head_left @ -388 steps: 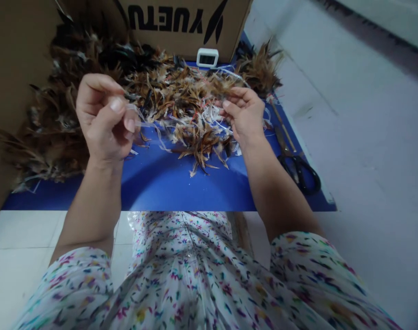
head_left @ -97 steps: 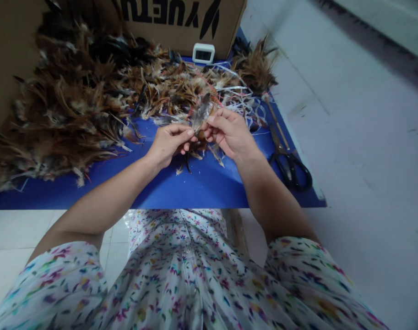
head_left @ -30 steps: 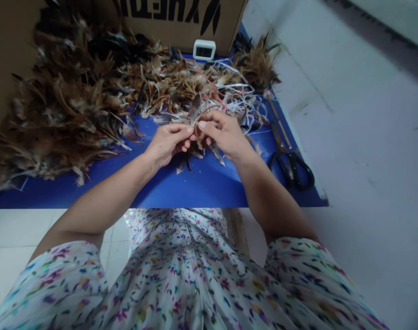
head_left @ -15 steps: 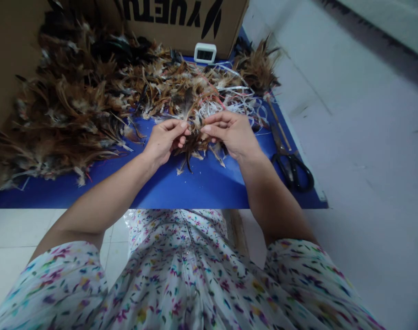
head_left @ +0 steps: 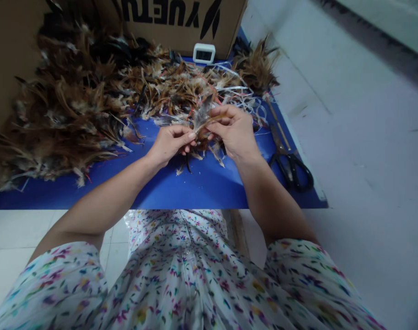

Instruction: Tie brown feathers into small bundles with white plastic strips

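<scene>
My left hand pinches the quill end of a grey feather, which stands up from the fingertips. Close beside it on the right, my right hand is closed on a slim brown feather that reaches toward the left thumb. The tips of the two feathers' quills meet near the left fingertips; the exact contact is hard to make out. Below the hands, a small heap of brown feathers lies on the blue tabletop, partly hidden by my fingers.
Large piles of brown feathers cover the left and back. White plastic strips lie behind my right hand. Black-handled scissors and a feather duster are on the right. A small white digital clock stands before a cardboard box.
The left hand has moved slightly right and down with the grey feather. A brown feather now shows in the right hand, brought against the grey one.
</scene>
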Demonstrator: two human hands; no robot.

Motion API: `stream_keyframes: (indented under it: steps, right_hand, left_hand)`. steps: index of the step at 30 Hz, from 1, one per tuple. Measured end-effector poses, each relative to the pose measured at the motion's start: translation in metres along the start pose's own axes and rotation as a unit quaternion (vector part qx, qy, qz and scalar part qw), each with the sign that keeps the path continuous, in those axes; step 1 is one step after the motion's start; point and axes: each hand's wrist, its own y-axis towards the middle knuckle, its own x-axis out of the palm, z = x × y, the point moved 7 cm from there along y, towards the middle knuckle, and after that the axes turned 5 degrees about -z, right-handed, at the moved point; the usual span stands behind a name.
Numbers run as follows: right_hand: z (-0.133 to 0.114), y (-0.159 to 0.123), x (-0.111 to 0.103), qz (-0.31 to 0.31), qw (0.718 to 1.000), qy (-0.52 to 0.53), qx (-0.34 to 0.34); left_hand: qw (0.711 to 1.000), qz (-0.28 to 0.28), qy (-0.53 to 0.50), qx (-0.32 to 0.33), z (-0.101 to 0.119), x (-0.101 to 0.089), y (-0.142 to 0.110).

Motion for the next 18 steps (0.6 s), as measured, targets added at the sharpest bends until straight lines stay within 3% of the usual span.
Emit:
stream_keyframes:
  steps: [7,18]
  right_hand:
    - [-0.0008,-0.0005,0.0036,-0.001,1.000,-0.018,0.011]
    - [-0.0048,-0.0033,0.0068,0.000,0.999,-0.036,0.035]
  left_hand:
    - [1.000,-0.009,0.022,0.020,0.0040,0.0026,-0.0019]
    - [0.999,0.016,0.047,-0.008,0.0074,0.0046,-0.0050]
